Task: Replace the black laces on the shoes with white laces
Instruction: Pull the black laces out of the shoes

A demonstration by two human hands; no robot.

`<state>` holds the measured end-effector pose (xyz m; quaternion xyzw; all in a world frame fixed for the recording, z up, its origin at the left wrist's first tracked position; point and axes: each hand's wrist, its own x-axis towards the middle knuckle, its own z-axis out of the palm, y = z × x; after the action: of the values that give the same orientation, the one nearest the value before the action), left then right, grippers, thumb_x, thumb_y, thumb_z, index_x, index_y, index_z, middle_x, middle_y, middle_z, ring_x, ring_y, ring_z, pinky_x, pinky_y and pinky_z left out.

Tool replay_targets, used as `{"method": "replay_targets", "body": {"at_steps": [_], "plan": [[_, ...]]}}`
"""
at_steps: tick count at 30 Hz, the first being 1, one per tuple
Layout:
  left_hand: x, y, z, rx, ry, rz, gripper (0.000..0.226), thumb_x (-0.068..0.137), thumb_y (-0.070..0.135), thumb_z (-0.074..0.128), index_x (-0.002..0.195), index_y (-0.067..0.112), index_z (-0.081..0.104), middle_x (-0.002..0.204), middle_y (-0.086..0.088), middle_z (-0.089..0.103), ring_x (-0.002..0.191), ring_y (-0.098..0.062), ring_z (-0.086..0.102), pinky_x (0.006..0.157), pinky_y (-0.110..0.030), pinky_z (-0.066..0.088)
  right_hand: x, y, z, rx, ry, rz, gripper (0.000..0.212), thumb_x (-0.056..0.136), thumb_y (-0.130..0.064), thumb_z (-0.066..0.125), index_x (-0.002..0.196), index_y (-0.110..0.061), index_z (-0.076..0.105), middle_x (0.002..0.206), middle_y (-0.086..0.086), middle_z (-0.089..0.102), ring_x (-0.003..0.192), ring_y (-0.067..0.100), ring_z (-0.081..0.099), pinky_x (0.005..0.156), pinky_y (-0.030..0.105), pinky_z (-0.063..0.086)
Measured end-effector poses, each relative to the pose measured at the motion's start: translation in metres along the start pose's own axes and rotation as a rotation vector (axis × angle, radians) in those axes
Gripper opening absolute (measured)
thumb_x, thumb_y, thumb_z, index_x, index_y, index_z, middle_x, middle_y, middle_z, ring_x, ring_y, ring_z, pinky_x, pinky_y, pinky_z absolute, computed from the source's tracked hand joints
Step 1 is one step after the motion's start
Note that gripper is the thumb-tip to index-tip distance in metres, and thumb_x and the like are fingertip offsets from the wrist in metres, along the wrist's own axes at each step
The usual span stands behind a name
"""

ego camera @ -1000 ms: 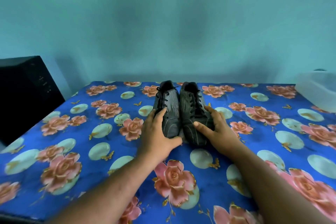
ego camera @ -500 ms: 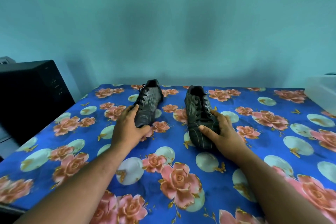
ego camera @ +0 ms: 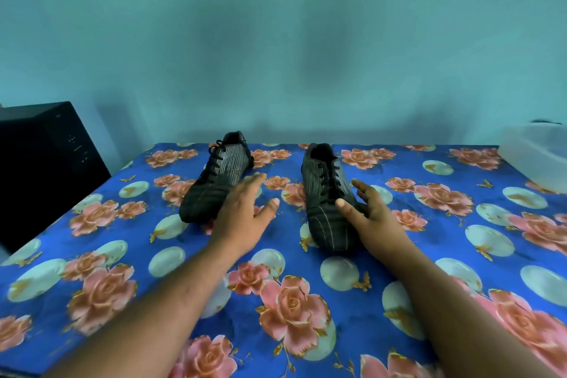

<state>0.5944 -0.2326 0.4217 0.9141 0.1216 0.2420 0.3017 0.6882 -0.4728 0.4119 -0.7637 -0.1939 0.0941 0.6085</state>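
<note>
Two black striped shoes stand apart on a bench (ego camera: 429, 255) covered by a blue cloth printed with pink roses and pale discs. Taking the right shoe (ego camera: 329, 202) as the landmark: it sits near the middle of the bench with its toe toward the camera and its heel toward the teal wall (ego camera: 276, 40), and black laces (ego camera: 329, 176) run crisscross up its top. The left shoe (ego camera: 216, 178) lies to the left of it, well apart, a strip of flowered cloth between them; it is angled so its toe points toward the near left, and its own black laces (ego camera: 216, 155) show along its upper edge. The right hand (ego camera: 368, 212) is just to the right of the landmark shoe, fingers spread and nearly straight, thumb lying against the shoe's toe area and the palm beside its outer edge; it does not close round the shoe. The left hand (ego camera: 245, 212) hovers in the gap to the left of the landmark shoe, beside the left shoe's toe, fingers extended and slightly blurred, thumb splayed out toward the landmark shoe, holding nothing. Whether it touches the left shoe cannot be told. Far to the right of the landmark shoe, at the bench's far corner, stands a translucent plastic container (ego camera: 537, 156). Far to the left, off the bench's edge, stands a black box-shaped cabinet (ego camera: 43, 163).
</note>
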Motion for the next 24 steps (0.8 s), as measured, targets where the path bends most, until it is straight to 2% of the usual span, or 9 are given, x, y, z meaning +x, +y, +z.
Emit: {"method": "replay_targets", "body": {"at_steps": [3, 6, 9, 11, 12, 15, 17, 21, 24], "plan": [[0.01, 0.033, 0.035, -0.237, -0.18, -0.124, 0.061, 0.101, 0.045, 0.058, 0.156, 0.028, 0.037, 0.16, 0.008, 0.038, 0.143, -0.016, 0.042, 0.118, -0.036, 0.035, 0.004, 0.004, -0.005, 0.142, 0.018, 0.047, 0.061, 0.096, -0.038, 0.068, 0.15, -0.038, 0.041, 0.133, -0.016, 0.052, 0.124, 0.003, 0.054, 0.11, 0.042, 0.047], [0.025, 0.052, 0.06, -0.4, -0.232, -0.179, 0.066, 0.102, 0.042, 0.057, 0.16, 0.026, 0.029, 0.161, 0.004, 0.037, 0.145, -0.012, 0.038, 0.12, -0.035, 0.032, 0.006, 0.007, -0.009, 0.271, 0.006, 0.106, 0.051, 0.094, -0.039, 0.07, 0.139, -0.049, 0.047, 0.15, -0.006, 0.046, 0.134, 0.014, 0.053, 0.102, 0.05, 0.053], [0.029, 0.057, 0.076, -0.498, -0.171, -0.221, 0.067, 0.099, 0.046, 0.062, 0.158, 0.029, 0.034, 0.161, 0.003, 0.038, 0.146, -0.013, 0.038, 0.121, -0.043, 0.033, 0.009, 0.008, -0.011, 0.296, 0.014, 0.128, 0.043, 0.099, -0.033, 0.065, 0.135, -0.049, 0.047, 0.148, -0.006, 0.051, 0.123, 0.015, 0.061, 0.07, 0.041, 0.061], [0.027, 0.057, 0.081, -0.553, -0.127, -0.222, 0.064, 0.099, 0.039, 0.064, 0.156, 0.025, 0.038, 0.158, 0.003, 0.043, 0.143, -0.011, 0.042, 0.121, -0.041, 0.034, 0.012, 0.009, -0.012, 0.298, 0.043, 0.135, 0.042, 0.101, -0.029, 0.062, 0.14, -0.039, 0.048, 0.14, -0.004, 0.057, 0.1, 0.014, 0.067, 0.046, 0.026, 0.048], [0.026, 0.058, 0.082, -0.571, -0.118, -0.22, 0.062, 0.1, 0.034, 0.064, 0.156, 0.023, 0.039, 0.157, 0.002, 0.044, 0.142, -0.01, 0.044, 0.121, -0.039, 0.035, 0.013, 0.009, -0.012, 0.285, 0.059, 0.128, 0.042, 0.102, -0.028, 0.062, 0.142, -0.035, 0.049, 0.137, -0.003, 0.059, 0.084, 0.014, 0.066, 0.041, 0.022, 0.041], [0.024, 0.061, 0.082, -0.605, -0.137, -0.197, 0.061, 0.1, 0.025, 0.064, 0.156, 0.019, 0.039, 0.151, 0.005, 0.05, 0.134, -0.007, 0.05, 0.112, -0.026, 0.041, 0.013, 0.006, -0.014, 0.264, 0.09, 0.13, 0.04, 0.102, -0.027, 0.062, 0.14, -0.03, 0.051, 0.126, 0.001, 0.061, 0.057, 0.011, 0.057, 0.036, 0.02, 0.035], [0.023, 0.063, 0.081, -0.6, -0.172, -0.163, 0.062, 0.099, 0.026, 0.066, 0.155, 0.019, 0.041, 0.149, 0.006, 0.053, 0.13, -0.005, 0.054, 0.11, -0.024, 0.044, 0.011, 0.005, -0.016, 0.256, 0.112, 0.141, 0.036, 0.101, -0.026, 0.064, 0.135, -0.029, 0.053, 0.112, 0.005, 0.06, 0.047, 0.003, 0.054, 0.036, 0.019, 0.035], [0.014, 0.069, 0.079, -0.544, -0.21, -0.111, 0.061, 0.097, 0.027, 0.068, 0.153, 0.02, 0.045, 0.145, 0.009, 0.055, 0.129, -0.001, 0.053, 0.102, -0.009, 0.042, 0.006, 0.0, -0.021, 0.116, 0.149, 0.145, 0.034, 0.097, -0.037, 0.067, 0.129, -0.035, 0.056, 0.098, 0.001, 0.057, 0.053, 0.001, 0.059, 0.041, 0.023, 0.042], [0.009, 0.068, 0.08, -0.503, -0.217, -0.102, 0.063, 0.096, 0.031, 0.069, 0.153, 0.024, 0.045, 0.146, 0.009, 0.054, 0.133, -0.003, 0.051, 0.113, -0.024, 0.04, 0.005, -0.001, -0.023, 0.046, 0.166, 0.129, 0.035, 0.098, -0.032, 0.066, 0.131, -0.03, 0.055, 0.093, 0.001, 0.055, 0.05, -0.004, 0.057, 0.04, 0.019, 0.041]]}}
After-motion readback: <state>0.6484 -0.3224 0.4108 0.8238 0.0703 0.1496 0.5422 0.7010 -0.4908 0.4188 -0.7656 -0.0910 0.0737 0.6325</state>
